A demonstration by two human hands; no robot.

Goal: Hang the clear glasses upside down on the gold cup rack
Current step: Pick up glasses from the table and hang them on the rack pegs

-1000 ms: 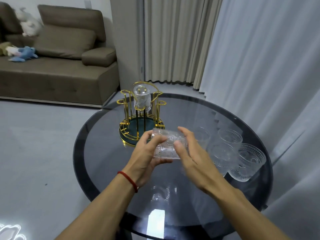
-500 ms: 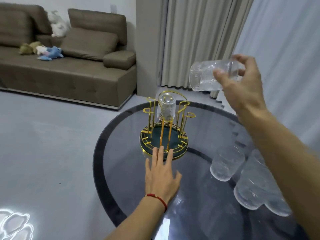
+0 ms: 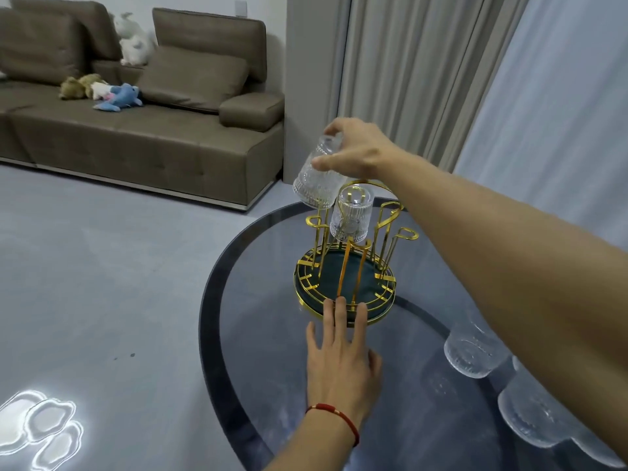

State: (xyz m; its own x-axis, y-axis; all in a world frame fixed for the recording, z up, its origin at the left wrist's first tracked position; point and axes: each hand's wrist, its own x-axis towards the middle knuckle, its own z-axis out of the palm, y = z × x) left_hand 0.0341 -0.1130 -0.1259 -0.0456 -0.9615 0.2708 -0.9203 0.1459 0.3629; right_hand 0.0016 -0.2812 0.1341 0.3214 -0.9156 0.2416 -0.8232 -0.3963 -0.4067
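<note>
The right hand grips a clear glass by its bottom, mouth down and tilted, just above a prong of the gold rack. Next, I think, it must tip straight and slide down over that prong. The left hand lies flat and open, fingertips touching the rack's base. Beside the held glass, another glass already hangs.

The right hand is raised at the 12 o'clock position, forearm extending in from 4 o'clock across the frame, palm turned down. Its thumb and fingers are closed around the base of a clear glass, which is tilted with the mouth downward. The left hand lies flat at 6 o'clock, fingers extended and slightly spread, fingertips touching the gold cup rack. The left wrist carries a red cord.
</note>
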